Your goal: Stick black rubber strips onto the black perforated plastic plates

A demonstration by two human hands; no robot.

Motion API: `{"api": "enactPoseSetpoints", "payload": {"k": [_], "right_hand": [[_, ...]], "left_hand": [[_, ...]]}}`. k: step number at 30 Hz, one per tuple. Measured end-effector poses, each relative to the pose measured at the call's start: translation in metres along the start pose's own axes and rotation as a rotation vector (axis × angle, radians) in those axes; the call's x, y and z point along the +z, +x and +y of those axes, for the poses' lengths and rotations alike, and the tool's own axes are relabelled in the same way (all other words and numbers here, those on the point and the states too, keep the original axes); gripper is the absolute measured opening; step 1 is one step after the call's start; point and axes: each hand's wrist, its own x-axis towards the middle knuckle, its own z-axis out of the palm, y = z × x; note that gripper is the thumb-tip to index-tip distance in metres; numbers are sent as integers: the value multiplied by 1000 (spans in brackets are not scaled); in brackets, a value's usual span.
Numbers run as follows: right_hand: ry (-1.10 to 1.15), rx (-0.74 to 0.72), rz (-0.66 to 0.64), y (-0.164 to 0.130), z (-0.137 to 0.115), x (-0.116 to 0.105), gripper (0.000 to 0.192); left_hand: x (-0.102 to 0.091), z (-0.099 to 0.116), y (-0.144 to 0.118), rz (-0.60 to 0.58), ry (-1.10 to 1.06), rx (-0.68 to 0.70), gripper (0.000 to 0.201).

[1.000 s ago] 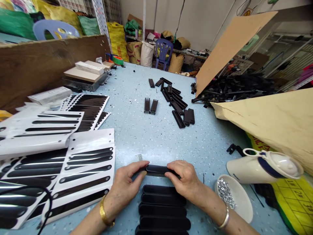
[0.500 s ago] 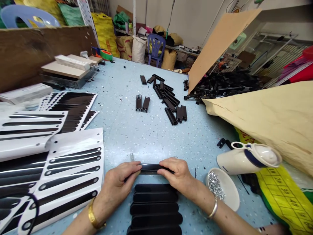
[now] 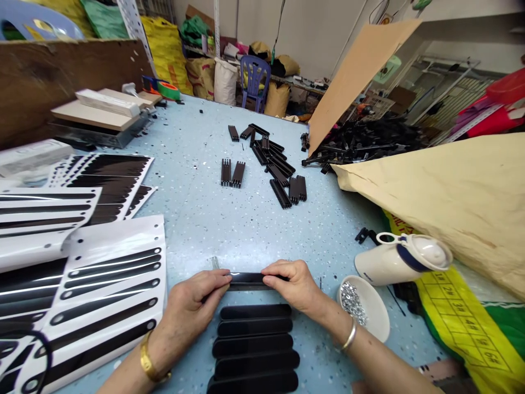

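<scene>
Between my hands lies a glossy black strip (image 3: 246,278), held level just above the table. My left hand (image 3: 200,298) pinches its left end between thumb and fingers. At the other end, my right hand (image 3: 293,284) grips it the same way, covering that tip. A small clear piece (image 3: 215,262) shows behind my left fingertips. Nearer to me, several round-ended black strips (image 3: 254,346) lie side by side in a column. To the left are white sheets (image 3: 118,235) bearing black strip-shaped stickers, some of them peeled off.
A white bowl (image 3: 379,317) of small metal parts and a cream jug (image 3: 379,265) stand right of my right arm. Ribbed black pieces (image 3: 279,164) lie farther back. Cardboard (image 3: 361,82) and a heap of black parts (image 3: 369,139) are at the right, boxes (image 3: 98,117) at the left.
The whole scene has shifted slightly left in view as the camera turned. Both hands keep their hold on the black strip, with only slight finger movement.
</scene>
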Motion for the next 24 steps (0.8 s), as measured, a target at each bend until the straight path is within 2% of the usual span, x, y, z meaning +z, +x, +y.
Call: {"api": "enactPoseSetpoints", "payload": {"k": [2,4,9,11,17,19,22,24], "right_hand": [[11,10,-39,0,-1,-2,18],[0,30,-20,1,-2,-6,20],[-19,163,238,-2,7,-19,28],[-51,186,284,-5,11,-23,32],[-176,170,243,-15,10,-10,25],[-219,149,248,-17,7,-4,21],[-278,106,257,-22,3,1,12],[-316,70,253,-28,0,2,15]], "left_hand": [[0,0,0,0,-1,-7,19],[0,-1,-1,1,-8,-16,19],[1,-4,-1,-10,-35,-77,19],[1,-6,-1,-25,-49,-119,20],[4,-3,6,-59,27,-252,32],[11,4,14,-98,106,-191,36],[20,20,26,-228,193,-48,26],[22,29,30,-289,214,8,25]]}}
